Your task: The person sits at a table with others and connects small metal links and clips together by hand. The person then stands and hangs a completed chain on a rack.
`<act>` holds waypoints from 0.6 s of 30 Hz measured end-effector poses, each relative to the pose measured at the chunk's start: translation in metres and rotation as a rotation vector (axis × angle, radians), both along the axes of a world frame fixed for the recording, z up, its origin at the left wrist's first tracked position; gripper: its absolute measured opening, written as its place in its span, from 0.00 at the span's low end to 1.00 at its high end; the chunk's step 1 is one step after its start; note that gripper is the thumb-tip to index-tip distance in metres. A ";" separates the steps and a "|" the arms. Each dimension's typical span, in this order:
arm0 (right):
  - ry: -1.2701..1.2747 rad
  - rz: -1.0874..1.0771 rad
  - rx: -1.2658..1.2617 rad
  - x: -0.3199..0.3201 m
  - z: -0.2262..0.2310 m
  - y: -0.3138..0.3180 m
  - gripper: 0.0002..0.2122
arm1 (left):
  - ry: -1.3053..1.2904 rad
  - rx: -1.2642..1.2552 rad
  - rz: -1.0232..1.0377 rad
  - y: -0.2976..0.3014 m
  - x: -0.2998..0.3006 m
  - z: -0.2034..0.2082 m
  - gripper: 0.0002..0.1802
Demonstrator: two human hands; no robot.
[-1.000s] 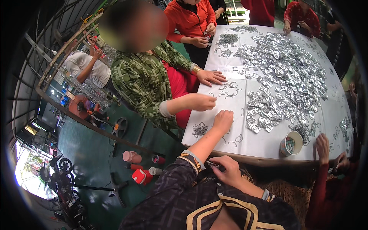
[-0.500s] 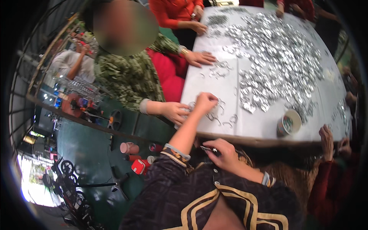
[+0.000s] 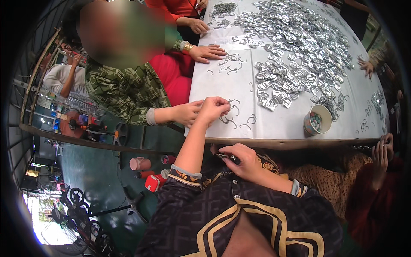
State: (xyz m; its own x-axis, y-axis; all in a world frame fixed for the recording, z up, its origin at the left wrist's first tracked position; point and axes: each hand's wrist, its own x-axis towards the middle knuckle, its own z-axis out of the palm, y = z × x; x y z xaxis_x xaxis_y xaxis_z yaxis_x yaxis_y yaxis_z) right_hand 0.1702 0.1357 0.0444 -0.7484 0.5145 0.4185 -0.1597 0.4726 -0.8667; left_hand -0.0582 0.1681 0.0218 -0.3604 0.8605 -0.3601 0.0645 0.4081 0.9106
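Note:
My left hand (image 3: 214,109) reaches over the near left part of the table, thumb and fingertips pinched together at a cluster of thin, curved metal wire pieces (image 3: 231,122). Whether a piece sits between those fingertips is too small to tell. In front of my chest, just off the table's edge, my right hand (image 3: 243,160) is closed on a small silver-and-dark metal piece (image 3: 223,156). Past my left wrist lies a co-worker's hand (image 3: 185,115), partly hidden. That person's other hand (image 3: 207,53) rests flat beside more wire pieces (image 3: 231,63).
A big heap of shiny silver metal buckles (image 3: 295,51) covers much of the white-covered table (image 3: 214,88). A paper cup (image 3: 314,124) holding small coloured pieces stands near the front edge. Other people's hands (image 3: 380,152) are at the right. A red box (image 3: 153,183) stands down left.
The whole view has shifted, so the table sits higher and further left. My left hand stays at the wire pieces and my right hand keeps its hold. Another person's hand shows at the far right.

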 end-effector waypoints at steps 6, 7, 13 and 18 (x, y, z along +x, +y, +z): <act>0.010 0.003 -0.006 -0.001 0.000 0.000 0.15 | 0.471 -0.092 -0.151 0.004 0.002 -0.015 0.08; 0.012 0.003 -0.010 -0.001 0.000 0.000 0.15 | 0.510 -0.111 -0.147 0.005 0.004 -0.011 0.08; 0.013 -0.003 -0.007 -0.001 -0.003 0.000 0.15 | 0.760 0.156 -0.196 0.004 0.024 -0.009 0.07; 0.036 -0.017 0.027 -0.003 -0.002 -0.001 0.15 | 0.888 0.343 -0.345 0.007 0.060 -0.012 0.04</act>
State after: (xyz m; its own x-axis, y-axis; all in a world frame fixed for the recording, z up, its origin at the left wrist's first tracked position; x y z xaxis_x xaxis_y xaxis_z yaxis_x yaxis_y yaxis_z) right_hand 0.1675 0.1352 0.0425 -0.7235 0.5153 0.4594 -0.1826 0.4989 -0.8472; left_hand 0.0022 0.1750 0.0098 -0.0896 0.9750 0.2031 0.8404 -0.0354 0.5409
